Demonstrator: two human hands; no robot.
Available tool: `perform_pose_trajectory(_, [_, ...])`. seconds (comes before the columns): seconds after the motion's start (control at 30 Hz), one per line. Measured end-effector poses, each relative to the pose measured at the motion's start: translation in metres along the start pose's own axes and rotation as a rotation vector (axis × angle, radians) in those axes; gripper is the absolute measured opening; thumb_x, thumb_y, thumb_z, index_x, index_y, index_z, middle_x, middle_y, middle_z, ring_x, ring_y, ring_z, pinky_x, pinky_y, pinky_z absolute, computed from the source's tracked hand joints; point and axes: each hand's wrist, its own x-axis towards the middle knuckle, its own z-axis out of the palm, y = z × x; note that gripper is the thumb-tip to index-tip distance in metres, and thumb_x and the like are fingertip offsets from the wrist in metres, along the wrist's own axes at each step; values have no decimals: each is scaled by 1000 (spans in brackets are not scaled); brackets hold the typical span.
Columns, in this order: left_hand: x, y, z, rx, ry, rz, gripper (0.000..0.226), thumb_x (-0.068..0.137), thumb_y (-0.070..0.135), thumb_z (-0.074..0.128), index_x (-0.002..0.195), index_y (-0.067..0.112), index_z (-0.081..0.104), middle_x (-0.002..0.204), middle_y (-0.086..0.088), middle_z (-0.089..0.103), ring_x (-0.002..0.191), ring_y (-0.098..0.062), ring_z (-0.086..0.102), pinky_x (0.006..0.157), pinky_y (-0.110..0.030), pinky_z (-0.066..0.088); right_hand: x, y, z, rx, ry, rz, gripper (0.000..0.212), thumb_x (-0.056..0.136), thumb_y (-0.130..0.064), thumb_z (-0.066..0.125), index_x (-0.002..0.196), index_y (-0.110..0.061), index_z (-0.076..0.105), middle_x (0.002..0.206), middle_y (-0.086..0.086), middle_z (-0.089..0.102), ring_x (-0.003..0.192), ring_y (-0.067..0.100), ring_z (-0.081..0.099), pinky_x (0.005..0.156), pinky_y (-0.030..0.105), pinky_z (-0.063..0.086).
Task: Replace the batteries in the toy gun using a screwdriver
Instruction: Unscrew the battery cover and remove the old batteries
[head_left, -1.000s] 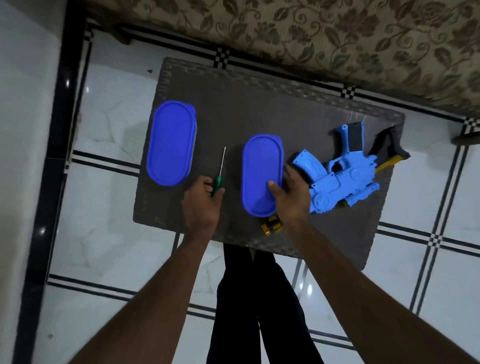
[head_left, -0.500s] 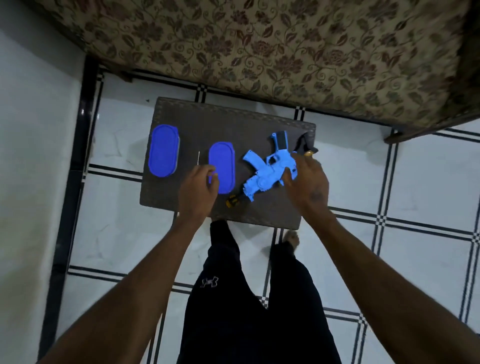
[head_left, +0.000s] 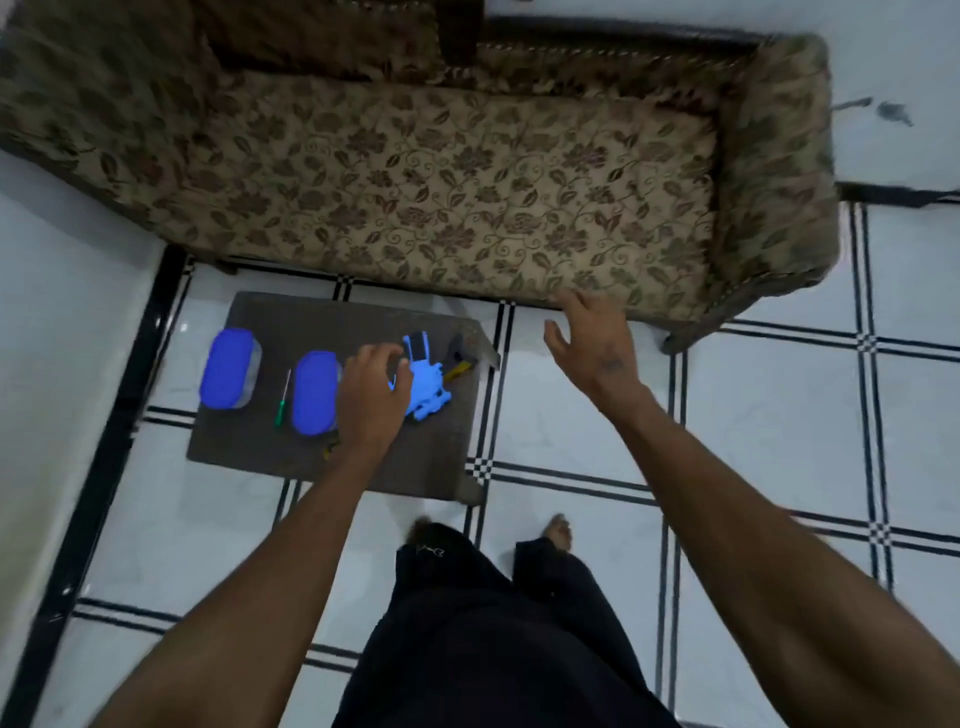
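Note:
The light blue toy gun (head_left: 428, 382) lies on the right half of the low dark table (head_left: 374, 467), its black and yellow stock pointing right. My left hand (head_left: 371, 397) hovers over the gun's left end with loosely curled fingers and holds nothing that I can see. The green-handled screwdriver (head_left: 283, 397) lies on the table between two blue-lidded boxes. My right hand (head_left: 592, 338) is raised off the table to the right, fingers spread and empty, in front of the sofa's edge.
Two boxes with blue oval lids (head_left: 228, 374) (head_left: 314, 392) stand on the table's left part. A small yellow and black object (head_left: 330, 448) peeks out below my left wrist. A floral sofa (head_left: 467, 192) runs behind the table. White tiled floor surrounds it; my legs stand below.
I have risen, so the table looks far smaller. My left hand let go of the screwdriver and moved right over the gun. My right hand left the gun and lifted away right.

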Motion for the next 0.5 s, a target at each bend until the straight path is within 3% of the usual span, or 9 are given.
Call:
perform_pose_trajectory(0.1, [5, 11, 3, 10, 38, 5, 22, 92, 26, 52, 107, 15, 63, 107, -7, 62, 102, -30, 56, 87, -42, 46, 6, 0, -6, 7, 14, -25, 31, 88, -25, 57, 112, -5, 62, 94, 16, 62, 87, 35, 59, 71, 36, 46])
perform_pose_trajectory(0.27, [30, 57, 1, 35, 118, -53, 25, 96, 27, 50, 111, 12, 62, 112, -9, 61, 105, -29, 53, 86, -42, 44, 55, 15, -19, 1, -53, -95, 44, 91, -30, 56, 128, -6, 58, 114, 16, 64, 106, 33, 59, 90, 41, 49])
perform_pose_trajectory(0.5, [72, 44, 6, 11, 249, -231, 27, 96, 27, 49, 113, 10, 61, 112, -9, 61, 104, -30, 53, 84, -42, 43, 151, -1, 9, -13, -133, -326, 42, 91, -29, 50, 129, -11, 55, 117, 11, 62, 106, 29, 57, 90, 41, 48])
